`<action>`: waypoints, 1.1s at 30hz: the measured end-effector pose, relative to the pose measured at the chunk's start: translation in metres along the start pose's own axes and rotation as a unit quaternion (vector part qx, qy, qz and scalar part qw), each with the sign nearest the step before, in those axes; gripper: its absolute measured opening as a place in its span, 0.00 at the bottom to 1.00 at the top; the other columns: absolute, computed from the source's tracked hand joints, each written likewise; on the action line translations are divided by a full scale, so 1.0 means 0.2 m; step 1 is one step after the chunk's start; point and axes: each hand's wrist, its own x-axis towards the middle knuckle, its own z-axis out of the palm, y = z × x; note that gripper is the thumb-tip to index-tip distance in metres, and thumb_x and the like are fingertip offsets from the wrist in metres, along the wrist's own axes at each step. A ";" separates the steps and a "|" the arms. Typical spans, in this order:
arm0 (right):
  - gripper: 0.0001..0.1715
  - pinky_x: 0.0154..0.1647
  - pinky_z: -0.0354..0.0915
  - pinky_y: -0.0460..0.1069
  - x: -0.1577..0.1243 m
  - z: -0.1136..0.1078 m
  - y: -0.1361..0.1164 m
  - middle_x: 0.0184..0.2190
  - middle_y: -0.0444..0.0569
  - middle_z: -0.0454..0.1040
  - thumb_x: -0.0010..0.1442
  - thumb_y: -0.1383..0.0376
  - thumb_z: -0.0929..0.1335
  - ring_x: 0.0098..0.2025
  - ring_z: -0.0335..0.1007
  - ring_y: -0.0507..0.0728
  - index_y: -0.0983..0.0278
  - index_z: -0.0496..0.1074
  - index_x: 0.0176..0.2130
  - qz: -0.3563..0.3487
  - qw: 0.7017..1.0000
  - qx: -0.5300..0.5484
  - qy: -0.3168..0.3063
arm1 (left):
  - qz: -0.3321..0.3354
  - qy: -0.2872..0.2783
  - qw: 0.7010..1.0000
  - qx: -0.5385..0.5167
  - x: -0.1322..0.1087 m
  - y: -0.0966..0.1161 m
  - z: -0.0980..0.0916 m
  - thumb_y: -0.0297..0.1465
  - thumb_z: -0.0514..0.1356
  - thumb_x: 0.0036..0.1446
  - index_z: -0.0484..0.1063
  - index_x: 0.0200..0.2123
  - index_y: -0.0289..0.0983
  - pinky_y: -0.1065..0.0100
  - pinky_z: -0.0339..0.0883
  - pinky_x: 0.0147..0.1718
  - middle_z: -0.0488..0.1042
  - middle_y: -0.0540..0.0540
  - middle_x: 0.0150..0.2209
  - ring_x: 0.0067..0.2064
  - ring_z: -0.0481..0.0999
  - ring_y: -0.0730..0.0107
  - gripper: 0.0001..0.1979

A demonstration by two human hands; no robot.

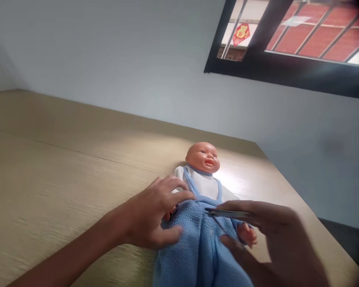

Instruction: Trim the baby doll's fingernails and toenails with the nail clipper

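Note:
A baby doll (203, 157) lies on its back on the table, dressed in a white top (208, 184) and fuzzy blue overalls (191, 235). My left hand (160, 209) is open, its spread fingers touching the doll's side and overalls around one arm. Between the thumb and fingers of my right hand (275, 239) is a slim, shiny two-armed metal tool (227, 213). Its arms meet at the end over the doll's belly and spread toward my hand; the exact kind is unclear. The doll's hand (247, 234) rests beside my right hand.
The pale wooden table (62, 167) has a seam running across it and meets a grey wall (107, 52) at the back. A dark-framed window (287, 75) with bars is at upper right. The table's right edge slopes down toward the lower right.

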 end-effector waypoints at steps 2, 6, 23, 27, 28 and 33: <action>0.20 0.31 0.81 0.52 0.06 0.10 -0.01 0.40 0.48 0.81 0.59 0.62 0.72 0.37 0.82 0.60 0.56 0.68 0.51 -0.062 0.997 -0.006 -0.042 | -0.001 -0.010 0.999 -0.038 -0.05 -0.07 0.03 0.30 0.64 0.48 0.62 0.61 0.44 0.54 0.68 0.57 0.71 0.44 0.54 0.56 0.71 0.55 0.35; 0.24 0.43 0.81 0.57 0.06 0.24 0.04 0.44 0.50 0.80 0.60 0.62 0.71 0.46 0.81 0.62 0.56 0.65 0.54 -0.103 0.992 0.055 -0.054 | 0.027 0.005 0.999 -0.030 -0.04 -0.21 0.13 0.26 0.61 0.45 0.64 0.57 0.41 0.56 0.68 0.57 0.72 0.43 0.52 0.54 0.72 0.57 0.32; 0.30 0.42 0.81 0.52 -0.01 0.27 0.11 0.49 0.52 0.77 0.57 0.72 0.71 0.46 0.81 0.60 0.58 0.63 0.57 -0.024 0.981 0.187 -0.048 | 0.018 0.174 0.980 -0.100 -0.05 -0.17 0.24 0.29 0.57 0.63 0.67 0.55 0.36 0.56 0.67 0.63 0.76 0.38 0.55 0.60 0.73 0.59 0.17; 0.24 0.44 0.80 0.52 0.00 0.28 0.09 0.48 0.52 0.77 0.58 0.71 0.71 0.48 0.80 0.59 0.60 0.66 0.53 -0.028 0.981 0.176 -0.071 | -0.029 0.210 0.971 -0.110 -0.05 -0.11 0.32 0.29 0.54 0.68 0.66 0.54 0.37 0.57 0.67 0.61 0.75 0.40 0.53 0.59 0.73 0.60 0.13; 0.23 0.45 0.80 0.52 0.00 0.27 0.09 0.47 0.52 0.78 0.58 0.71 0.71 0.49 0.79 0.59 0.60 0.67 0.53 -0.037 0.982 0.168 -0.072 | -0.035 0.216 0.969 -0.119 -0.06 -0.11 0.33 0.29 0.53 0.68 0.65 0.55 0.38 0.58 0.67 0.61 0.74 0.40 0.53 0.59 0.72 0.60 0.13; 0.26 0.50 0.77 0.49 -0.01 0.26 0.10 0.49 0.51 0.78 0.61 0.68 0.71 0.50 0.78 0.56 0.60 0.62 0.56 -0.084 0.983 0.145 -0.076 | -0.037 0.235 0.959 -0.156 -0.07 -0.13 0.39 0.28 0.53 0.68 0.64 0.56 0.38 0.61 0.61 0.64 0.71 0.41 0.56 0.62 0.68 0.62 0.14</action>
